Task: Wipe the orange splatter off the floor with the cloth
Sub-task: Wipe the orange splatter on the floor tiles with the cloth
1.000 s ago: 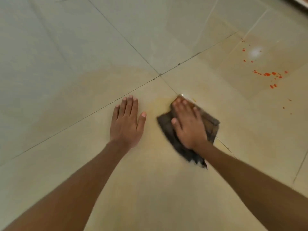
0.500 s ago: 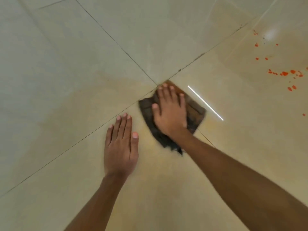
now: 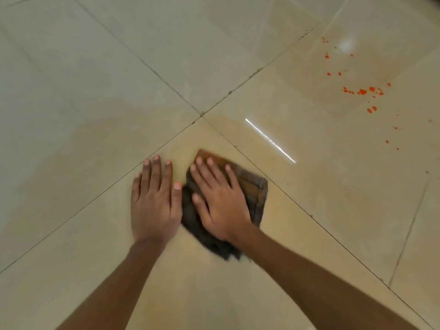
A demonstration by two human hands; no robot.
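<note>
Plainly the orange splatter lies well apart from the dark cloth, up and to the right, across a grout line. The right hand, the nearer one, presses the cloth flat with straight, spread fingers. The left hand rests flat on the tiled floor just beside it. Only a bright reflected streak lies between.

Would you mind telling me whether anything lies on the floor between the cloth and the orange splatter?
Nothing visible does: between the cloth under the right hand and the orange splatter lie only bare floor, a grout line and a streak of reflected light.
</note>
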